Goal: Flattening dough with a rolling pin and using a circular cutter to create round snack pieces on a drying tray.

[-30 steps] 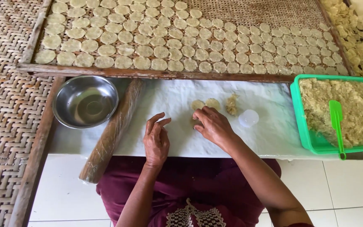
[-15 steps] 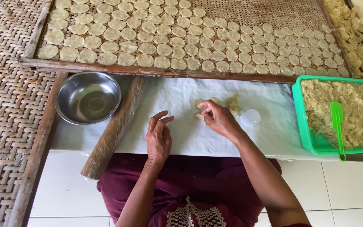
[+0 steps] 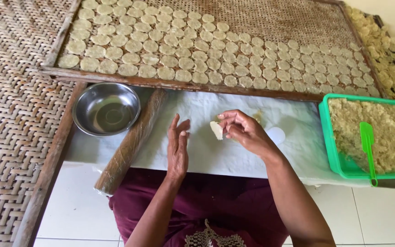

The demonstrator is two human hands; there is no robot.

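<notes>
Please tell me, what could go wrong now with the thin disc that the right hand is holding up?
The right hand pinches the pale dough disc only by its edge above the white cloth, so it may bend, tear or drop. The left hand is open beside it, not supporting it. The woven drying tray is crowded with discs; setting another down carelessly could overlap a neighbour.

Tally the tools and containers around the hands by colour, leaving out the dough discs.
Green: 2, the tub of crumbly mix and the spatula lying in it.
Silver: 1, the metal bowl.
Brown: 2, the rolling pin and the wooden-framed drying tray.
White: 1, the small round lid on the cloth.
Total: 6.
</notes>
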